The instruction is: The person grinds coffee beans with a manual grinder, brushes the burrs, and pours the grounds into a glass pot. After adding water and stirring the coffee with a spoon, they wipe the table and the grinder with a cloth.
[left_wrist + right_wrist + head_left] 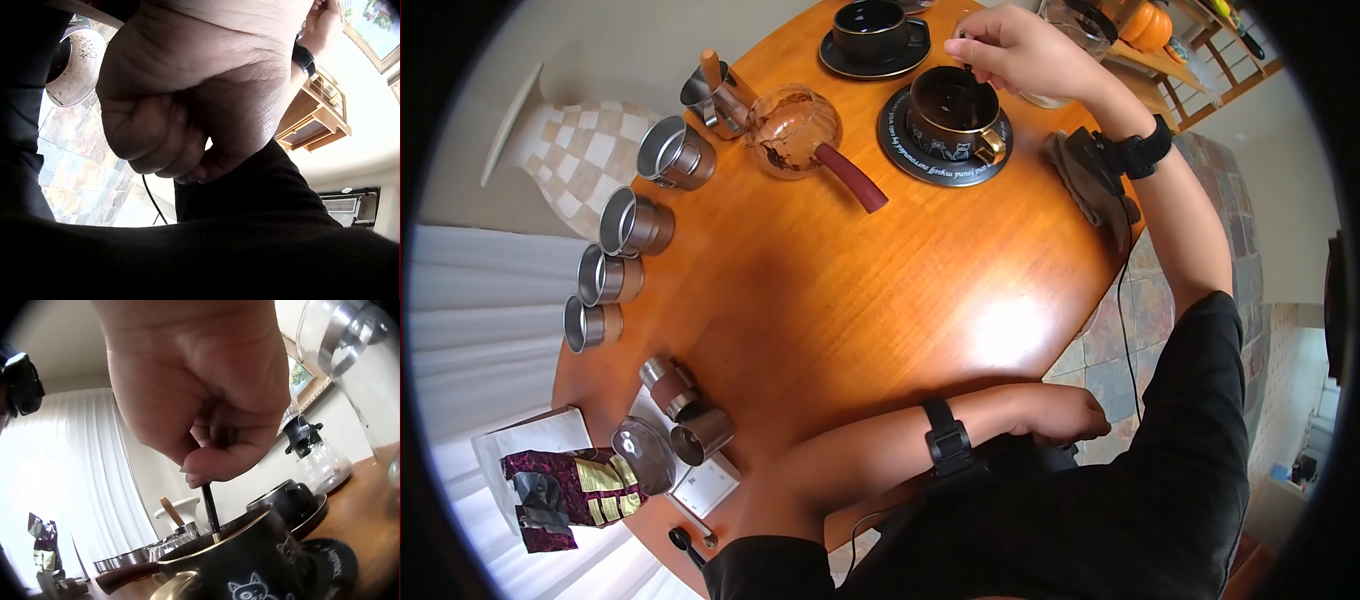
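Observation:
The right hand (1025, 50) is over a black cup with a gold rim (956, 104) on a black saucer with white lettering (900, 150). In the right wrist view the thumb and fingers of this hand (200, 394) pinch a thin black handle (210, 509) with a gold lower part, which slants down into the cup (250, 562); its lower end is hidden. Dark liquid shows inside the cup. The left hand (1065, 412) lies near the body beyond the table's edge, its fingers loosely curled around nothing in the left wrist view (187, 106).
A second black cup (868, 32) stands behind on its saucer. Left of the lettered saucer is a glass pot (795, 130) with a red-brown handle (852, 180). Several metal cups (636, 222) line the table's left edge. A dark cloth (1072, 178) lies at the right edge.

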### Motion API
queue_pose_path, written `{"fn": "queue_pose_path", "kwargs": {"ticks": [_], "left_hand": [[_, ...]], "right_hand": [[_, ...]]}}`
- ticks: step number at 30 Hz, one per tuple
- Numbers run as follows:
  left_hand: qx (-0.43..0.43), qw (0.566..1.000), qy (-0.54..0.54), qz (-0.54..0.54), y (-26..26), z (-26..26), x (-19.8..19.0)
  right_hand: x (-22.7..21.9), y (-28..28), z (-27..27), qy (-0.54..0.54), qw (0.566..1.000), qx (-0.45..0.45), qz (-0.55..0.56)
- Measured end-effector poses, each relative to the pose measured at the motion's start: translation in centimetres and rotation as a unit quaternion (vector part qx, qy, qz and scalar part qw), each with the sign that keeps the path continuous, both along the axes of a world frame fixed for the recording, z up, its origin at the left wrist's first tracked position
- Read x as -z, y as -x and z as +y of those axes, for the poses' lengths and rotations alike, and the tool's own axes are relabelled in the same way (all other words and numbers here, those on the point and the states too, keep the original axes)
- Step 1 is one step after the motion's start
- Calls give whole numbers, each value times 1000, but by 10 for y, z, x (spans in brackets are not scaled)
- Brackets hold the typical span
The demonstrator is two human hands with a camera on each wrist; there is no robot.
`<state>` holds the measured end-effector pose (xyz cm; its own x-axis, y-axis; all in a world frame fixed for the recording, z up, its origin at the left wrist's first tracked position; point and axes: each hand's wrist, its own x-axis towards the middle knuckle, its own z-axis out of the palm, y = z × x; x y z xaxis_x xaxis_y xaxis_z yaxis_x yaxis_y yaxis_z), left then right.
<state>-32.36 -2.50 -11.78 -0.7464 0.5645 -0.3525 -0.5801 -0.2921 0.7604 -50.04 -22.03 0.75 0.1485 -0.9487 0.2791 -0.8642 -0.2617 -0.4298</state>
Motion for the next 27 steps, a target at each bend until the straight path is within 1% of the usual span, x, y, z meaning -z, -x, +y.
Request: {"fn": "queue_pose_path", "kwargs": {"ticks": [2, 3, 4, 5, 7, 8, 9, 11, 12, 13, 15, 16, 17, 19, 20, 22, 23, 25, 26, 27], "left_hand": [[-5, 1000, 5, 0, -1, -1, -1], [-4, 1000, 6, -1, -1, -1, 0], [-4, 1000, 3, -1, 0, 0, 2], [-3, 1000, 0, -1, 0, 1, 3], [-3, 1000, 3, 3, 0, 1, 3], [-3, 1000, 8, 7, 0, 1, 2], [-3, 1000, 7, 8, 0, 1, 2], [-8, 1000, 3, 8, 0, 1, 2], [-8, 1000, 3, 9, 0, 1, 3], [-6, 1000, 2, 9, 0, 1, 3], [-4, 1000, 0, 10, 0, 0, 3], [-5, 1000, 7, 7, 0, 0, 2], [-7, 1000, 14, 4, 1, 0, 1], [-7, 1000, 14, 6, 1, 2, 4], [-7, 1000, 15, 9, 1, 3, 4], [-7, 1000, 16, 9, 1, 3, 4], [-7, 1000, 17, 10, 1, 2, 3], [-5, 1000, 15, 10, 0, 0, 1], [-4, 1000, 11, 11, 0, -1, 0], [-4, 1000, 12, 10, 0, -1, 1]], "right_hand": [[-2, -4, 5, -10, 1000, -6, 0], [-4, -11, 7, -75, 993, 9, -87], [-5, -15, 8, -141, 974, 22, -173], [0, -14, 4, -141, 974, 22, -174], [18, -8, -8, -185, 946, 32, -265], [22, -6, -12, -193, 936, 29, -292], [26, -3, -15, -193, 936, 29, -292], [29, 1, -19, -189, 905, 47, -378], [30, 2, -20, -175, 901, 51, -394], [30, 4, -19, -175, 901, 51, -394], [21, 3, -14, -123, 918, 77, -370], [18, 4, -12, -112, 935, 74, -327], [11, 3, -7, -112, 936, 74, -327], [-2, -1, 3, -113, 969, 129, -178], [-4, 1, 5, -113, 969, 130, -178], [-5, 5, 9, -107, 983, 65, -131], [-5, 4, 10, -106, 983, 66, -132], [-3, -2, 11, -147, 970, 38, -191], [-1, -2, 9, -164, 966, -5, -200], [1, -5, 7, -164, 966, -5, -201]]}}
